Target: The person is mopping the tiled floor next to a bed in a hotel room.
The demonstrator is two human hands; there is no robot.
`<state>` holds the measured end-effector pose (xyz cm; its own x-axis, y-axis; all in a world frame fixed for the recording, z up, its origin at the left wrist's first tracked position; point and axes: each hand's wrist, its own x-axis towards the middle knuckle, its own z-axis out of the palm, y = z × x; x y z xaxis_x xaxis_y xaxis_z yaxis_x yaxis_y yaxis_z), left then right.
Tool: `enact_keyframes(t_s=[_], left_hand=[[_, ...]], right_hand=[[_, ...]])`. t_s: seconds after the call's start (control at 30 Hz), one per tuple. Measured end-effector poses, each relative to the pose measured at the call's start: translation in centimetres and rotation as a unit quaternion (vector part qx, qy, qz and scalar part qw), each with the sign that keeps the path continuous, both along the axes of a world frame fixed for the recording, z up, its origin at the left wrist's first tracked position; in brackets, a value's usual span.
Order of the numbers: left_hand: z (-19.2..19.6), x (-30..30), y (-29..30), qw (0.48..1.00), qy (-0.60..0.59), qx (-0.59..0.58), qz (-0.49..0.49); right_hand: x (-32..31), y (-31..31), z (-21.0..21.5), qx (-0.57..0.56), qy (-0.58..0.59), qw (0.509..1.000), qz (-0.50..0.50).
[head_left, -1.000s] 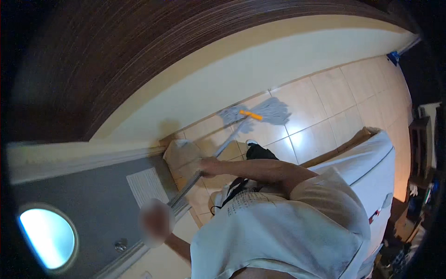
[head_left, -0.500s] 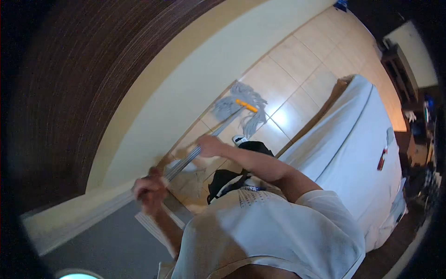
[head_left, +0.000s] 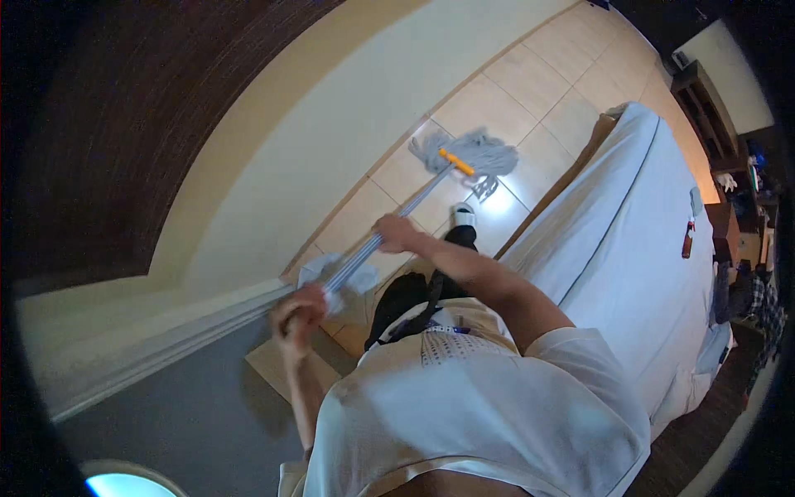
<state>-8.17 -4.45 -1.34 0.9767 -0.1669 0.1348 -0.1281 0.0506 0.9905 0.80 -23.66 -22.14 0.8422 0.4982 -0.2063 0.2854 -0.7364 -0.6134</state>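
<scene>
A string mop [head_left: 483, 155] with grey strands and an orange clamp lies spread on the tiled floor [head_left: 530, 87], its strands fanned out. Its striped, pale metal handle [head_left: 354, 262] slants back toward me at the left. Farther along it, my right hand [head_left: 399, 234] is wrapped around the handle. Near the upper end of the handle, my left hand [head_left: 300, 317] is closed on it, slightly smeared by motion. My foot in a white slipper [head_left: 464, 217] stands just short of the mop strands.
A cream wall [head_left: 319, 153] runs along the left. On the right a bed under a white sheet [head_left: 617, 215] borders the floor, with a small red-brown item [head_left: 688, 240] on it. A pale crumpled thing [head_left: 319, 270] lies by the wall corner. Dark furniture [head_left: 706, 116] stands far right.
The mop head has moved right and away from the wall, its strands swinging toward the bed. Both hands have shifted right with the handle. My slippered foot now shows farther forward.
</scene>
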Motion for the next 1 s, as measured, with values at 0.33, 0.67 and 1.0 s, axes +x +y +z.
enact_keyframes(t_s=[0.33, 0.67, 1.0], left_hand=[[10.9, -6.4, 6.0, 0.974, -0.22, -0.004, -0.054], [4.2, -4.3, -0.1, 0.989, -0.105, -0.106, -0.014], [6.3, -7.9, 1.6, 0.981, -0.066, -0.023, 0.179]], right_hand=[[-7.5, 13.6, 8.5, 0.183, 0.077, 0.961, 0.194], [-5.8, 1.5, 6.5, 0.032, 0.112, 0.989, 0.092], [-6.3, 5.8, 5.1, 0.08, 0.058, 0.981, 0.167]])
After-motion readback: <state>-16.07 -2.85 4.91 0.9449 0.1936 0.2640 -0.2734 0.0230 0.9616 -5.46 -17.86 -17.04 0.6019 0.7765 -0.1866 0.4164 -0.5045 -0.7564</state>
